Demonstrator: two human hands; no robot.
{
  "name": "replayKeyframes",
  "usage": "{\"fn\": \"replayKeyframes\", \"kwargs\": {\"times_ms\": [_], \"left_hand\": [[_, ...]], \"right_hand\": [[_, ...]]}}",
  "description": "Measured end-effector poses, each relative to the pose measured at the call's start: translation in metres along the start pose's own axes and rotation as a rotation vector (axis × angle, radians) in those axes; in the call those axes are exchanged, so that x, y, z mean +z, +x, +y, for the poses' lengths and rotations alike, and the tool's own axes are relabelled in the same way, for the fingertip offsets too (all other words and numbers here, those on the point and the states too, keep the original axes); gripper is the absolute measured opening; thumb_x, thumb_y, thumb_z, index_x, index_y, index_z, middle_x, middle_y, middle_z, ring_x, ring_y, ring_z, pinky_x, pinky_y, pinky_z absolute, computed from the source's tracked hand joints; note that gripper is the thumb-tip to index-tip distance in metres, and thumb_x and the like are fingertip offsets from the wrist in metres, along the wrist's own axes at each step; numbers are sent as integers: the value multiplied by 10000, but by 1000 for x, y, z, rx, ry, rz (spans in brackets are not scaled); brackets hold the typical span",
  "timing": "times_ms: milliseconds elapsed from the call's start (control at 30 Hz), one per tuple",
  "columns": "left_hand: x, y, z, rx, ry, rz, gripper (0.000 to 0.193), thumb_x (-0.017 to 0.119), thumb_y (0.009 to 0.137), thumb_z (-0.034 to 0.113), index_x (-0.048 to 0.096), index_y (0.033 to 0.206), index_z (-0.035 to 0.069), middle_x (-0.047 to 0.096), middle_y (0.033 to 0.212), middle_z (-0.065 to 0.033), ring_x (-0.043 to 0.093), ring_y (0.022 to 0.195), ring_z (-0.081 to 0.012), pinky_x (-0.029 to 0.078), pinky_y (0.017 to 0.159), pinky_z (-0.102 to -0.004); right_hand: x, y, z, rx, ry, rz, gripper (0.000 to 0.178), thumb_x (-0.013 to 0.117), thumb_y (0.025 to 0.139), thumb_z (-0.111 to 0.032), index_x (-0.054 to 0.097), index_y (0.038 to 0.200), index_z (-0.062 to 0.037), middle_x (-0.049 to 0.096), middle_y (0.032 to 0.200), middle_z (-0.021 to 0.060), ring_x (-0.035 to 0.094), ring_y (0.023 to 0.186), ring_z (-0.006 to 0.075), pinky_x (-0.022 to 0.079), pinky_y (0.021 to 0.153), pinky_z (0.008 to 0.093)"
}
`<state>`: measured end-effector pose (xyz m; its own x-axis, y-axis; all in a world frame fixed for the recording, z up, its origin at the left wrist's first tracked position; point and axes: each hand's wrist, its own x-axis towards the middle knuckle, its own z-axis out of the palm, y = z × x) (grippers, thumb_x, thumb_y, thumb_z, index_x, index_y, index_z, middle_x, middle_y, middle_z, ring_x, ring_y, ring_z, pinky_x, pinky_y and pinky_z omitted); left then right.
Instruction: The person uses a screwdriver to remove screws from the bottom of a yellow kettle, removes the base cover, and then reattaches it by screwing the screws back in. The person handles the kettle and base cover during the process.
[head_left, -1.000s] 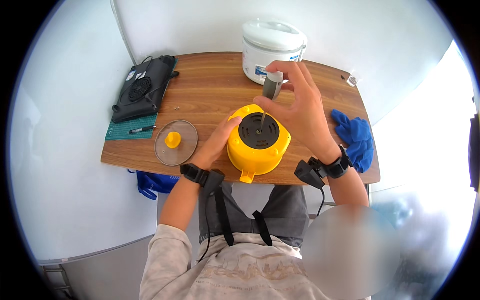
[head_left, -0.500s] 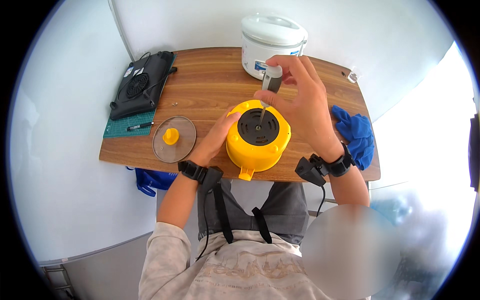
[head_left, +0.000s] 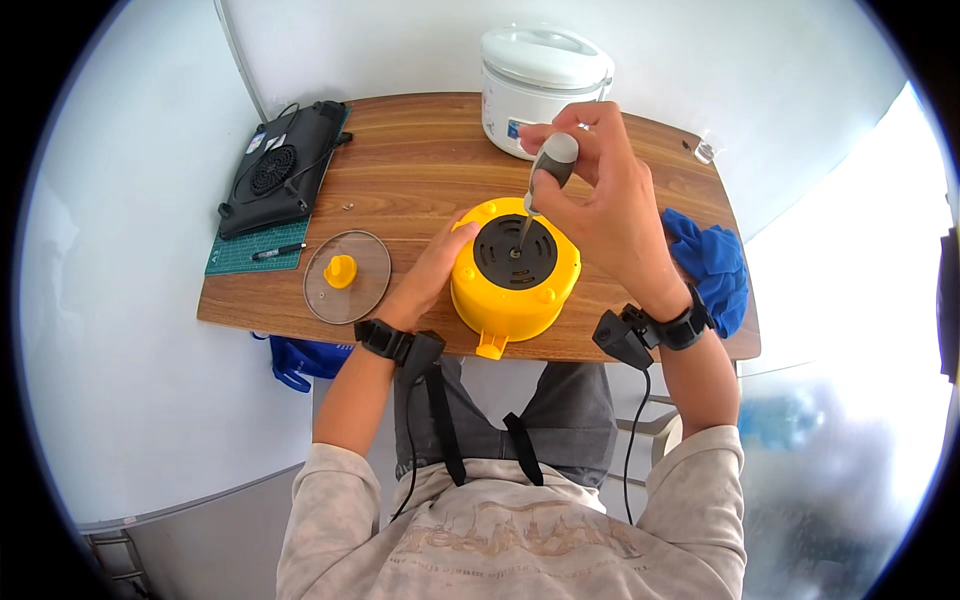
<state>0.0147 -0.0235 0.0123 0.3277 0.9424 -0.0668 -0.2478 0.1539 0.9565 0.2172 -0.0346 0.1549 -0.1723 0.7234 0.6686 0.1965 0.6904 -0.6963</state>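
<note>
An upside-down yellow electric pot [head_left: 505, 318] stands near the table's front edge, its round black slotted base plate [head_left: 492, 262] facing up. My left hand [head_left: 432, 268] grips the pot's left side, its thumb near the rim of the plate; its other fingers are partly hidden. In my right hand [head_left: 615, 205] is a screwdriver [head_left: 556, 160] with a grey-and-white handle, held between thumb and fingers. The screwdriver leans a little to the right, and its tip meets the screw at the plate's centre.
A glass lid with yellow knob [head_left: 346, 278] lies left of the pot. Beyond it, a black appliance [head_left: 275, 165] and a marker [head_left: 279, 252] rest on a green cutting mat [head_left: 228, 255]. A white rice cooker [head_left: 540, 85] stands behind, a blue cloth [head_left: 712, 270] right.
The screwdriver's handle has tilted further right, and the fingers of my right hand have shifted around it. My left hand and the pot have stayed almost in place.
</note>
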Motion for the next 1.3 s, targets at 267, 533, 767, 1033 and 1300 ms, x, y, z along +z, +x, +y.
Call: {"fn": "replayKeyframes", "kwargs": {"times_ms": [267, 533, 767, 1033, 1300], "left_hand": [[0, 1, 0, -3, -17, -7, 509, 515, 1051, 375, 466, 1439, 49, 601, 1306, -95, 583, 1203, -162, 467, 1041, -296], [3, -3, 2, -16, 2, 8, 489, 455, 1068, 389, 472, 1421, 50, 587, 1318, -110, 551, 1236, -191, 411, 1085, -301], [-1, 2, -2, -17, -43, -3, 468, 525, 1050, 346, 493, 1411, 49, 621, 1289, -84, 593, 1187, -150, 479, 1023, -297], [-6, 3, -8, 5, -33, 11, 458, 540, 1044, 374, 503, 1379, 64, 617, 1288, -70, 594, 1186, -149, 465, 1035, -300], [-5, 3, -7, -30, -67, 2, 480, 551, 1036, 396, 505, 1383, 68, 624, 1282, -65, 597, 1186, -161, 465, 1027, -305]], "right_hand": [[-5, 2, 1, -235, -345, 5, 300, 703, 822, -5, 685, 1112, -82, 627, 1062, 103, 669, 922, 264, 551, 803, 349], [-6, 3, 5, -74, -149, -6, 327, 750, 826, -41, 640, 1129, -92, 693, 987, 87, 687, 863, 251, 556, 810, 344], [-3, 0, 9, -92, -115, -21, 390, 735, 806, -28, 570, 1155, -85, 706, 1001, 84, 696, 894, 260, 557, 828, 356], [-2, -1, 4, -151, -259, 17, 429, 858, 779, -144, 608, 1125, -101, 603, 999, 79, 638, 880, 241, 546, 789, 338], [0, -3, 4, -131, -202, 14, 374, 762, 802, -24, 601, 1129, -109, 595, 980, 80, 651, 838, 232, 539, 699, 326]]}}
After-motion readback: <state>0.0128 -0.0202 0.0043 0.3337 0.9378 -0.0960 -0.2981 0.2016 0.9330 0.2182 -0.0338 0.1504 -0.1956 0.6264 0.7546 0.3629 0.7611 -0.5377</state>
